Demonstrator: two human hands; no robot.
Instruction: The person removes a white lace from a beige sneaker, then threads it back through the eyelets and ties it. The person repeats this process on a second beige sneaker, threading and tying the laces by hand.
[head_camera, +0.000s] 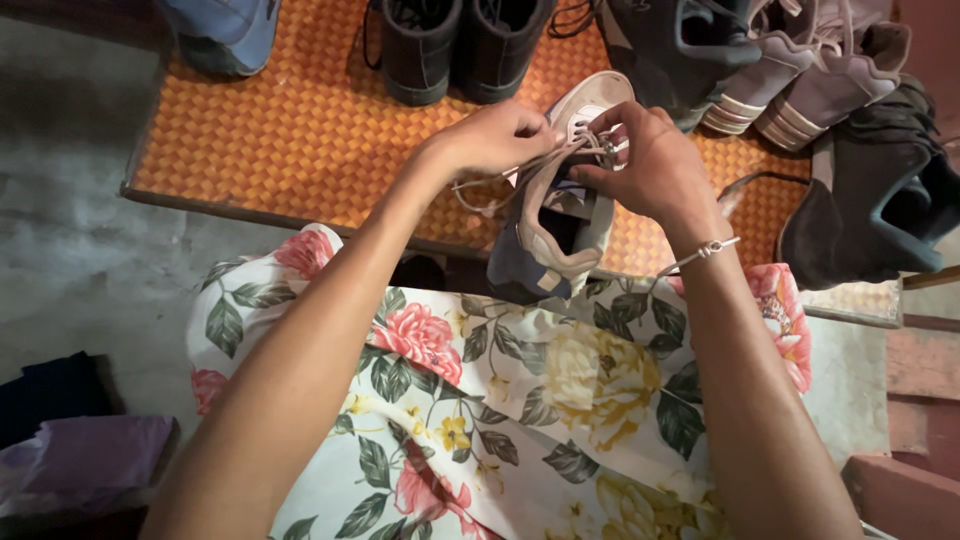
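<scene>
Sneaker (560, 215) stands toe-away between both hands: left hand (497, 135) pinches the lace (480, 190), right hand (650, 165) pinches at the eyelets, equally near.

One view only — head-worn camera, looking steeply down and slightly forward over the person's lap. Close range: forearms enter from the bottom edge, both hands at upper centre. Frame reaches the orange woven mat (300, 130) ahead — bare concrete floor (70, 250) at left.
</scene>
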